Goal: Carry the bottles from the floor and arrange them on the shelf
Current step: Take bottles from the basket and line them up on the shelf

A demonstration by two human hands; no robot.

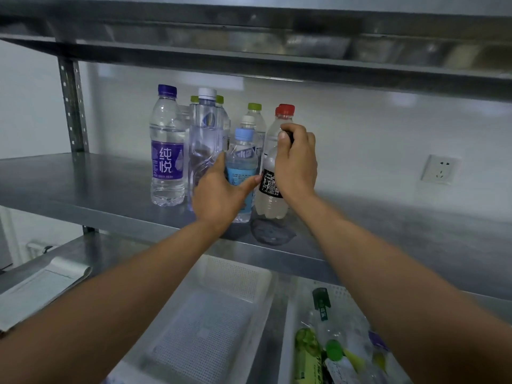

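Observation:
Several plastic bottles stand grouped on the middle metal shelf (83, 178). At the left is a purple-labelled water bottle (167, 151), beside it a tall clear bottle with a white cap (204, 128). My left hand (219, 194) wraps around a blue-labelled bottle with a light blue cap (241, 159) standing on the shelf. My right hand (297, 162) grips the top of a cloudy bottle with a black label (270, 195), its base on the shelf. Behind stand green-capped bottles (254, 115) and a red-capped bottle (285, 112).
An upper shelf (277, 51) hangs low overhead. On the lower shelf sit a white mesh tray (235, 275) and a second white tray (291, 328) holding several more bottles. A notepad (47, 284) lies at the left. A wall socket (439, 169) is at the right.

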